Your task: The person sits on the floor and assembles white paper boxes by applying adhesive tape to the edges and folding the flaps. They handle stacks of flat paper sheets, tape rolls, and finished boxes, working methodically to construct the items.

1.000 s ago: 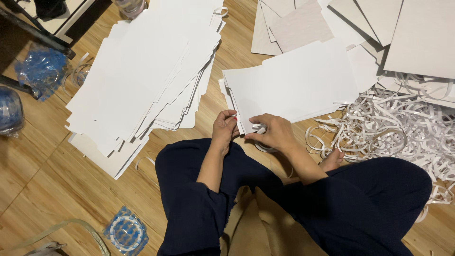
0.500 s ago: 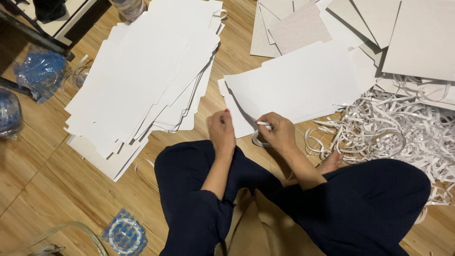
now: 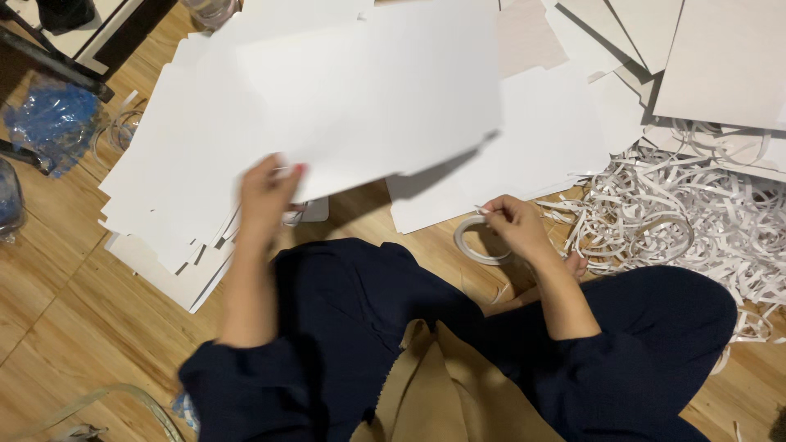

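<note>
Wooden floor (image 3: pixel 57 303) with card stack (image 3: pixel 164 188), paper strips (image 3: pixel 696 213), blue bag (image 3: pixel 51 121).

Two hands: left hand (image 3: pixel 264 196), right hand (image 3: pixel 512 225). One tape roll (image 3: pixel 479 241). One lifted white sheet (image 3: pixel 368 98), blurred. Stacked sheets (image 3: pixel 164 221) perhaps dozens.

You have one package in view: a crumpled blue plastic wrapper (image 3: pixel 51 123) at far left.

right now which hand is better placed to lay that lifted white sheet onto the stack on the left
Left. The left hand already grips the lifted white sheet directly above the stack of sheets. The right hand is busy at the tape roll, on the far side from the stack.
</note>
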